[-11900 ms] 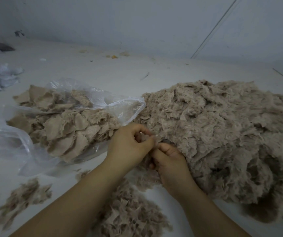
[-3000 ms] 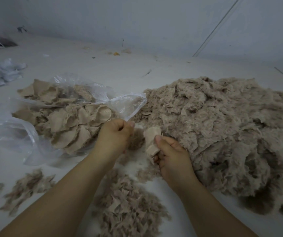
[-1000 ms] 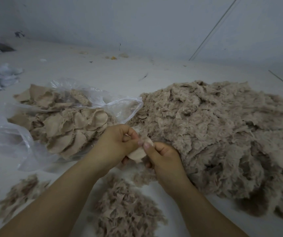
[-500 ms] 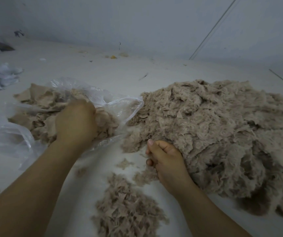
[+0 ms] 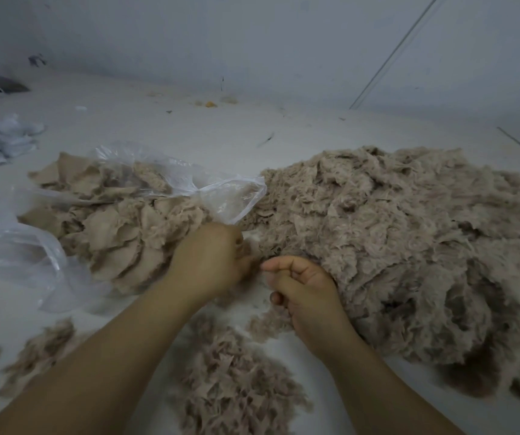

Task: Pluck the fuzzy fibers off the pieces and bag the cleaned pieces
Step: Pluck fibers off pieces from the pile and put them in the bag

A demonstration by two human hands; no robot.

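Left hand [image 5: 210,257] — fingers curled at the edge of the fuzzy pile [image 5: 409,246], grasp unclear. Right hand [image 5: 304,288] — fingers loosely curled, holding nothing. Cleaned pieces [image 5: 117,227] — in the clear bag [image 5: 230,196], left.

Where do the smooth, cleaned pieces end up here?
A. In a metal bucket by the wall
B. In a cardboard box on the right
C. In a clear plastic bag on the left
C: the smooth tan pieces lie in the clear plastic bag on the left, while the big fuzzy pile sits on the right.
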